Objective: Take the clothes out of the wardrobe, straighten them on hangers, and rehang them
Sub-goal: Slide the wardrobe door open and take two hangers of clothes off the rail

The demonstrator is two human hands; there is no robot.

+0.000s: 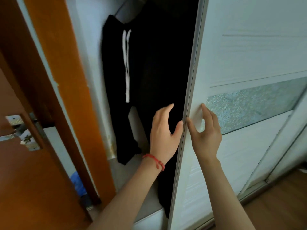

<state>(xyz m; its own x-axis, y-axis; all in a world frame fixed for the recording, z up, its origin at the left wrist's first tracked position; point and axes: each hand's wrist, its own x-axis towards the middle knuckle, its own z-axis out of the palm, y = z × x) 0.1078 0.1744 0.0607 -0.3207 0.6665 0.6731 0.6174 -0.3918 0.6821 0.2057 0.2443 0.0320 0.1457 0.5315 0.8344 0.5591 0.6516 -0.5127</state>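
Open right hand (205,130) on sliding door (249,63)

Two bare forearms, one corded bracelet

The left hand (163,133) has a red braided cord bracelet (154,161) with small knots at the wrist; the right hand (205,131) wears nothing, and no sleeves show on either forearm.

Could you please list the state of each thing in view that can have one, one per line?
sliding wardrobe door: partly open, its edge between the two hands
black trousers: hanging inside the wardrobe, white drawstrings dangling
left hand: open, thumb against the door's edge
right hand: open, fingertips on the door's face
wooden room door: open
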